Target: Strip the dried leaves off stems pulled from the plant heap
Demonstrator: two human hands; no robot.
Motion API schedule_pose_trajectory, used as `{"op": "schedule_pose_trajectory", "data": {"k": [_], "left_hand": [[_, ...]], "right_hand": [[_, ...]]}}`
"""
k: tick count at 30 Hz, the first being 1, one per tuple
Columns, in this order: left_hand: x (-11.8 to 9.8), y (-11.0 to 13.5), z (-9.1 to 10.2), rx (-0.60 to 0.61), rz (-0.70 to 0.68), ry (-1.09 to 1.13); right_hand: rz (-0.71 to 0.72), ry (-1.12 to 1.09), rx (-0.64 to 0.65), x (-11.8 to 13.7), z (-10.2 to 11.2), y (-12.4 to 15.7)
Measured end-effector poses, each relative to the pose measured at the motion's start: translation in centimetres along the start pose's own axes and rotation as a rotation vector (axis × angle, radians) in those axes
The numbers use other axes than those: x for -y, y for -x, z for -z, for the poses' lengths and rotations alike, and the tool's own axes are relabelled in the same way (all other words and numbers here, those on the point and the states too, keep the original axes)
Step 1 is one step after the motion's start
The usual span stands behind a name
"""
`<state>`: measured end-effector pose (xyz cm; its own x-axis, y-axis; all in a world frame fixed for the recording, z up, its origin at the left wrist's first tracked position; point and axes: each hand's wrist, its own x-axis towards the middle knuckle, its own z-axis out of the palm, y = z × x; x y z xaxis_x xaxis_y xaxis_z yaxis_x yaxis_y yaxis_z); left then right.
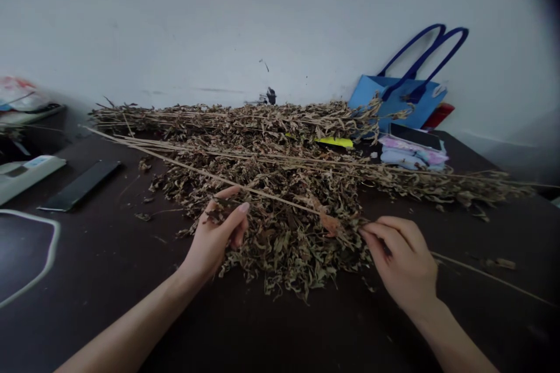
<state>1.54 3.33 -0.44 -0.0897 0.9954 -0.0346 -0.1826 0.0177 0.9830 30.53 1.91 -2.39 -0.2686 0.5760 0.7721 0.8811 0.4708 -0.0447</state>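
A loose heap of dried leaves (pixel 301 256) covers the middle of the dark table. My left hand (pixel 214 233) is at the heap's left side, fingers curled around some crumpled dried leaves. One long, pale dried stalk (pixel 188 170) slants across the heap, passing just above my left fingertips. Its right end reaches a reddish-brown curled leaf (pixel 330 224). At the right edge of the heap, my right hand (pixel 400 253) pinches a leafy dried sprig between thumb and fingers. Whether this sprig joins the long stalk is hidden among the leaves.
Behind lie bundled dried stalks (pixel 245 119), against the wall. A blue bag (pixel 394 99) stands back right, near a phone (pixel 415 136) on folded cloth (pixel 411 154). At left are a dark flat slab (pixel 81 185), a whitish device (pixel 30 175) and a white cable (pixel 55 239).
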Motion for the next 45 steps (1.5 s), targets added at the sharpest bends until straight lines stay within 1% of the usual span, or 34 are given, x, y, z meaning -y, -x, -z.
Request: {"op": "schedule_pose_trajectory", "data": {"k": [3, 7, 10, 16, 21, 23, 27, 34, 39, 42, 45], "left_hand": [[-0.2, -0.2, 0.1, 0.005, -0.035, 0.030], [-0.1, -0.5, 0.3, 0.031, -0.016, 0.059], [0.1, -0.8, 0.5, 0.017, -0.016, 0.048], [0.3, -1.3, 1.0, -0.031, -0.038, -0.023], [0.1, -1.9, 1.6, -0.075, 0.016, 0.061], [-0.2, -2.2, 1.8, -0.056, 0.039, 0.120], [-0.8, -2.3, 1.8, 0.036, 0.052, 0.198], [-0.8, -1.9, 1.7, 0.040, -0.022, 0.207], [-1.1, -1.7, 1.5, -0.021, -0.050, 0.177], [-1.1, -1.6, 1.5, -0.032, -0.119, 0.070], [-0.9, -1.8, 1.9, -0.026, -0.216, -0.084]], "right_hand": [[0.000, -0.022, 0.024, 0.1, -0.1, 0.2], [0.014, -0.049, 0.062, 0.2, -0.4, 0.5], [0.018, -0.061, 0.080, 0.2, -0.5, 0.6], [-0.010, -0.070, 0.040, 0.1, -0.2, 0.3], [-0.043, -0.044, 0.014, -0.1, 0.4, -0.1], [-0.047, -0.032, 0.005, -0.2, 0.5, -0.2], [-0.045, -0.007, 0.006, -0.5, 0.4, -0.1], [-0.036, -0.001, 0.006, -0.7, 0.1, 0.2], [-0.024, -0.002, 0.007, -0.6, 0.0, 0.0], [-0.019, 0.001, 0.001, -0.5, 0.1, -0.1], [-0.029, -0.006, 0.000, -0.4, 0.2, -0.1]]}}
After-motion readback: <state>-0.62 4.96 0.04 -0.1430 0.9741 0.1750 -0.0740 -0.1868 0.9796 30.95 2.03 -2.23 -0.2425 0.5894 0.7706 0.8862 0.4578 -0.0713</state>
